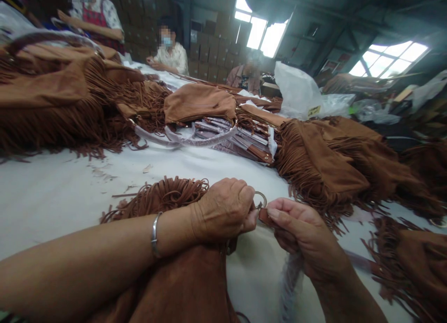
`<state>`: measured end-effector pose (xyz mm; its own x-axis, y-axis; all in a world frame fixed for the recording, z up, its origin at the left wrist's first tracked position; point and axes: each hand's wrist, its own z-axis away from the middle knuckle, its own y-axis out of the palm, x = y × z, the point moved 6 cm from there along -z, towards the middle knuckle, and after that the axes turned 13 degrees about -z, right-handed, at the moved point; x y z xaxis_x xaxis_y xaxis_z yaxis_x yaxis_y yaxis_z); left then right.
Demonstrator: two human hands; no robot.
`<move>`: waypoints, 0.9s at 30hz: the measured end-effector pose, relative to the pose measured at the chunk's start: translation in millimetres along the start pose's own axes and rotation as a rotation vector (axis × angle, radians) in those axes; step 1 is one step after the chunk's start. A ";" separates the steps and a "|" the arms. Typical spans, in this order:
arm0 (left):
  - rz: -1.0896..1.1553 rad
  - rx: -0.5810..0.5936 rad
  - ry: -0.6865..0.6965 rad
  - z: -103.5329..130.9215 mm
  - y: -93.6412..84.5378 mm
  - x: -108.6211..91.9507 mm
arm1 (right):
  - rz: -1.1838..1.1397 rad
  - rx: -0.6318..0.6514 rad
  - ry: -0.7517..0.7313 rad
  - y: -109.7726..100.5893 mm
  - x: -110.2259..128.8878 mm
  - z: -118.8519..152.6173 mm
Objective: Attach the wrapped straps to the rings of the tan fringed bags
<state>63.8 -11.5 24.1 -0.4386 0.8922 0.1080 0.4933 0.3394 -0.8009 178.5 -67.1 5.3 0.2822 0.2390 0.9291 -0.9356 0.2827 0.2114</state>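
A brown suede fringed bag (188, 285) lies in front of me on the white table, partly under my left forearm. My left hand (226, 211) is closed at the bag's edge, with a metal ring (261, 199) showing just past its fingers. Between the thumb and fingers of my right hand (303, 230) is the brown leather end of a bag strap (266, 217), close beside the ring. The plastic-wrapped length of the strap hangs below that hand. Whether the strap end passes through the ring, I cannot tell.
Fringed bags are heaped at the left (42, 90) and right (324, 155). A bag (199, 102) with a wrapped handle lies on a pile of wrapped straps (240, 144). White plastic bags (296, 90) stand behind. Several people sit or stand across the table (70, 183).
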 end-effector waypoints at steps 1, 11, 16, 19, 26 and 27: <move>0.009 0.038 -0.004 -0.3 2.5 0.7 | 0.009 -0.014 -0.008 -0.3 0.0 -0.3; 0.124 0.274 0.075 -1.1 9.7 4.0 | 0.008 -0.003 0.010 3.0 2.8 3.9; -0.002 0.151 0.074 0.1 9.5 2.0 | 0.000 0.018 -0.002 4.2 -0.8 3.1; -0.039 0.084 0.046 1.6 9.1 0.0 | 0.026 0.067 0.040 3.4 -4.2 1.3; -0.031 0.029 0.051 3.2 4.2 -5.2 | 0.123 0.138 0.091 4.1 -3.7 1.4; -0.031 0.026 0.041 3.0 3.8 -4.7 | 0.106 0.125 0.079 4.8 -3.5 1.7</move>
<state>65.5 -15.3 18.7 -0.4220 0.8929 0.1567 0.4600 0.3599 -0.8117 172.6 -68.2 3.5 0.1915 0.3350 0.9226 -0.9788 0.1352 0.1541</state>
